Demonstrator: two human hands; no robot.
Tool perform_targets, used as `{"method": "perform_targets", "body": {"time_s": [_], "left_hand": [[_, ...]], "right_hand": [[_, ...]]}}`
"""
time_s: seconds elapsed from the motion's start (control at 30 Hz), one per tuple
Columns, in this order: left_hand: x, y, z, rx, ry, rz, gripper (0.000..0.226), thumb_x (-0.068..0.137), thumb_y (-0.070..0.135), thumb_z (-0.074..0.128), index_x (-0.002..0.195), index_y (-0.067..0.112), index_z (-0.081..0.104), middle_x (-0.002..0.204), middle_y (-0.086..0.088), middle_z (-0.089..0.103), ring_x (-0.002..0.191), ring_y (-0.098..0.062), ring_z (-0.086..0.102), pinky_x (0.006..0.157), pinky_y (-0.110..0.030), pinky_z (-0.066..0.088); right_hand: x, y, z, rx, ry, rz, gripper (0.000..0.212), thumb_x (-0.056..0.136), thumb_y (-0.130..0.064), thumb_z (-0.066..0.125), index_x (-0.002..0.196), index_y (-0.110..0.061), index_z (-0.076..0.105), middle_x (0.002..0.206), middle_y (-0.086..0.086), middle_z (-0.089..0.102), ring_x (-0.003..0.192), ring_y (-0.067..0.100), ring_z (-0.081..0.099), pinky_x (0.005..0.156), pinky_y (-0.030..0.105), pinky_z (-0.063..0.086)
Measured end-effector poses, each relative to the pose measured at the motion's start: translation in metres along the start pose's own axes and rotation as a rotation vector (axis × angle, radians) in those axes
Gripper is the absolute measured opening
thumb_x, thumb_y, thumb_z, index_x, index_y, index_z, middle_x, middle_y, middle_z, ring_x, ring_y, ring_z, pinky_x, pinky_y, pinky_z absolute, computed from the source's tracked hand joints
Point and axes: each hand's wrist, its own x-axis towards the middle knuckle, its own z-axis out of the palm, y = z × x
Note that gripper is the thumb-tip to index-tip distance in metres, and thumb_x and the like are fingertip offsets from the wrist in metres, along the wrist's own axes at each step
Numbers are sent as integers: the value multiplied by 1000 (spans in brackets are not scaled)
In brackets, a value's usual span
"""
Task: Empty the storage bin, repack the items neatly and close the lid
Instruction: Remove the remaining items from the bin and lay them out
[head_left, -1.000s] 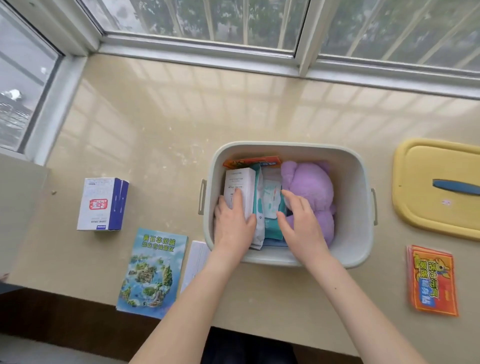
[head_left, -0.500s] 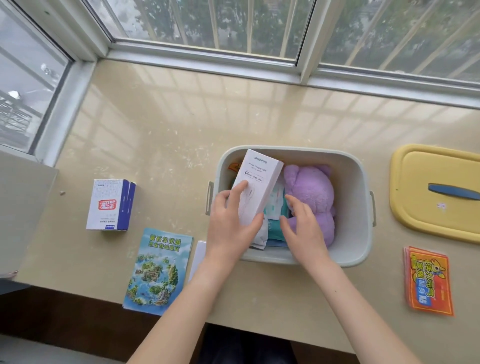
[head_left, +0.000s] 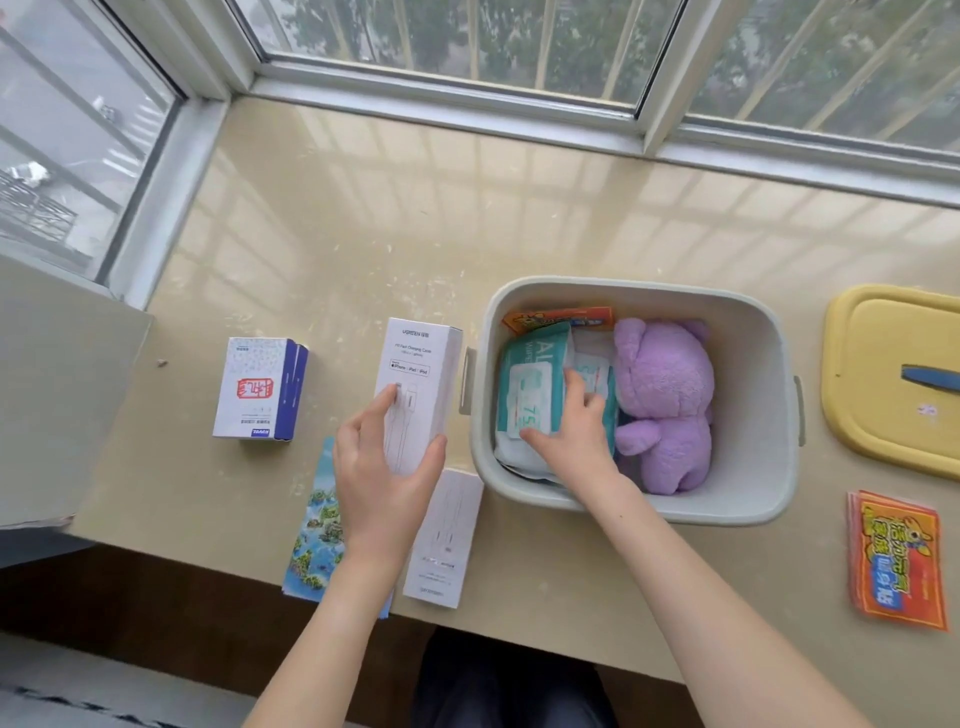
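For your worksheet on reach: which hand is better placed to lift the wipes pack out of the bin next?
Right. The right hand already rests on the wipes pack inside the bin; the left hand holds the white cable box.

The white box (head_left: 418, 387) reads "UGREEN" at its top, then "PD Fast Charging Cable", with "iPhone | iPad | iPod" in a framed label. The wipes pack (head_left: 532, 382) shows "AL" and "75". The blue-and-white box (head_left: 257, 388) carries a red seal, its print too small to read. The orange packet (head_left: 896, 558) bears Chinese characters.
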Motion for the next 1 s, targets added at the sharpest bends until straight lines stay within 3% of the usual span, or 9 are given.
{"method": "perform_targets", "body": {"time_s": [0.1,0.17,0.27,0.4,0.47,0.57,0.77,1.0], "left_hand": [[-1,-7,-3,-11,-16,-18,63,80,38,72,133,47,38,120,8,41,114,-14,45,91,-41,51],[-2,-9,-3,-1,-33,-18,63,80,38,72,133,47,38,120,8,41,114,-14,45,90,-40,51],[-4,-10,-6,7,-60,-25,63,80,40,71,132,49,37,119,9,41,114,-14,44,88,-36,48],[-8,-4,-15,4,-83,-20,62,80,39,71,133,47,38,118,10,41,114,-13,43,84,-27,39],[-10,3,-23,10,-87,-9,62,80,39,71,132,47,39,117,10,41,112,-12,43,83,-26,38],[-17,17,-38,-8,-101,-2,62,81,39,70,134,46,38,119,10,42,111,-10,43,82,-25,38],[-41,41,-78,-1,-135,79,58,85,39,66,136,42,38,119,10,41,109,-9,43,82,-28,40],[-90,35,-112,-23,-129,78,52,86,35,64,133,38,42,114,6,46,106,-14,48,86,-36,48]], "right_hand": [[-3,-9,3,68,10,-36,95,74,-16,77,145,-39,19,118,15,43,88,25,48,91,36,46],[-4,-13,4,57,-10,-103,89,77,-13,70,142,-49,21,108,15,54,82,27,55,83,40,51],[-9,-20,1,154,-25,-100,80,79,-7,60,142,-46,32,102,6,64,76,20,58,71,29,48],[-23,-27,-18,342,49,-86,73,76,-3,59,135,-44,45,108,-14,64,85,12,63,70,15,48],[-36,-35,-35,387,83,-102,72,75,-1,62,131,-44,48,106,-23,62,88,0,63,71,12,50],[-62,-48,-64,483,141,-135,72,74,3,64,131,-39,51,117,-22,60,97,-16,58,80,6,46],[-131,-57,-107,667,227,-205,72,76,5,72,131,-35,50,128,-23,54,111,-14,54,89,11,48],[-200,-36,-113,718,184,-272,71,77,4,74,126,-42,51,139,-12,50,125,6,53,91,27,55]]}}
